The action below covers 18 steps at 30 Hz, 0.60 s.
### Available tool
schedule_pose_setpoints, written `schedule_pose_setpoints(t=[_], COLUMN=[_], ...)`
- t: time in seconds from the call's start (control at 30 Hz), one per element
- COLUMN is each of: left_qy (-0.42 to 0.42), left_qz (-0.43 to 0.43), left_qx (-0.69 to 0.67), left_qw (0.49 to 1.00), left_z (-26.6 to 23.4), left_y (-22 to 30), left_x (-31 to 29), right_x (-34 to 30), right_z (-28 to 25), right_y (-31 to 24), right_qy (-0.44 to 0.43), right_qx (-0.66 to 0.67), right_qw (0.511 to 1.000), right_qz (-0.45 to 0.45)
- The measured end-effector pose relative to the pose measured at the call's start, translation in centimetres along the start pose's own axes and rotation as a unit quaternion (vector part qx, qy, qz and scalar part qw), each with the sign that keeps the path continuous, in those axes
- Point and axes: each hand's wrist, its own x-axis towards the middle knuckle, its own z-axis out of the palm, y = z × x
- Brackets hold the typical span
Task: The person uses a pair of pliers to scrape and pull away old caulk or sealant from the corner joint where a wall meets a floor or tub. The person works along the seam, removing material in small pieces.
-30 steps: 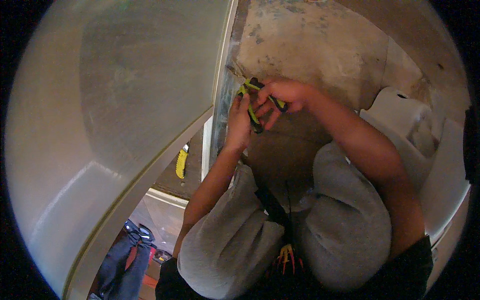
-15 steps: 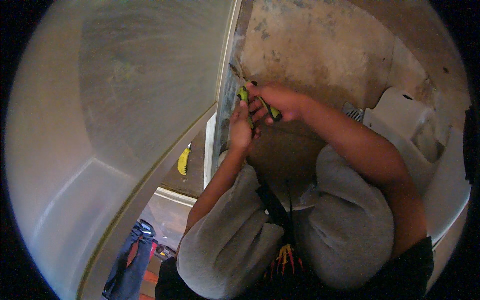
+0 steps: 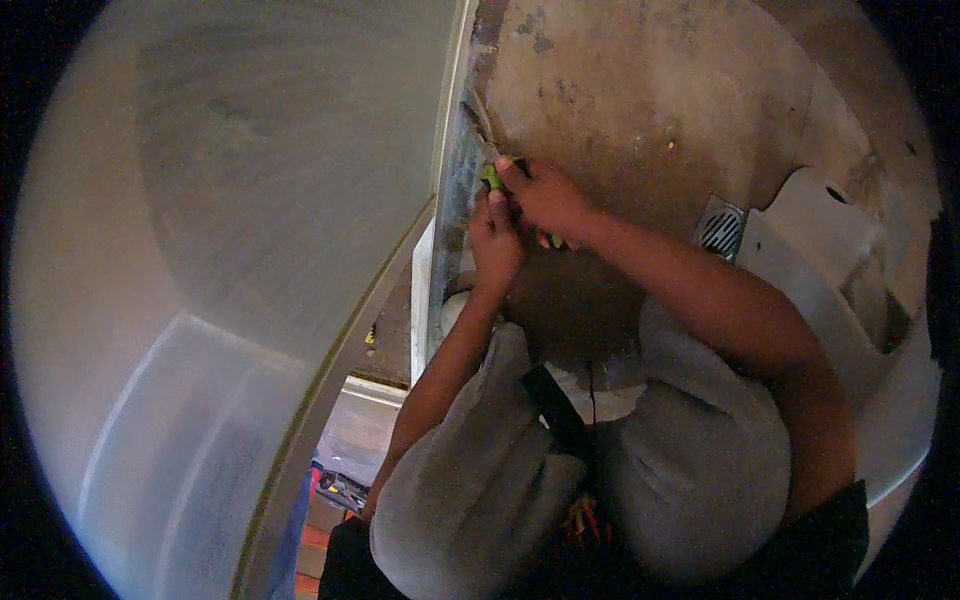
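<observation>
Both my hands meet at a two-handled cutting or gripping tool with green and black handles (image 3: pixel 491 177), like snips or pliers. Its metal jaws point up and left, at the metal-edged strip (image 3: pixel 455 215) along the bottom of the door opening. My left hand (image 3: pixel 495 235) is closed round one handle from below. Closed over the upper part of the tool is my right hand (image 3: pixel 550 200), its thumb near the jaws. The fingers cover most of the handles. What the jaws touch is too blurred to tell.
A large translucent door panel (image 3: pixel 300 150) stands at the left. Right of my forearm are a square floor drain (image 3: pixel 722 228) and a pale, moulded fixture (image 3: pixel 800 240). Beyond the threshold, a small bit of a yellow thing (image 3: pixel 370 335) shows beside the panel's edge.
The tool's handles, spread apart before, are now mostly covered by my hands. My view has shifted, and the door panel now hides most of the yellow, tooth-edged tool outside.
</observation>
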Motion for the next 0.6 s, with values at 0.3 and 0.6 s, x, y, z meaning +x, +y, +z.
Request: schedule_pose_setpoints(t=[0.3, 0.6], left_qy=[0.004, 0.059], left_qz=[-0.032, 0.045], left_qx=[0.109, 0.098], left_qw=[0.994, 0.992], left_z=[-1.3, 0.3], left_y=[4.1, 5.0], left_x=[-2.0, -3.7], right_x=[0.0, -0.4], right_z=[2.4, 2.7], right_y=[1.3, 1.4], right_qy=[0.067, 0.07], right_qx=[0.031, -0.054], right_qw=[0.996, 0.996], right_qz=[-0.049, -0.029])
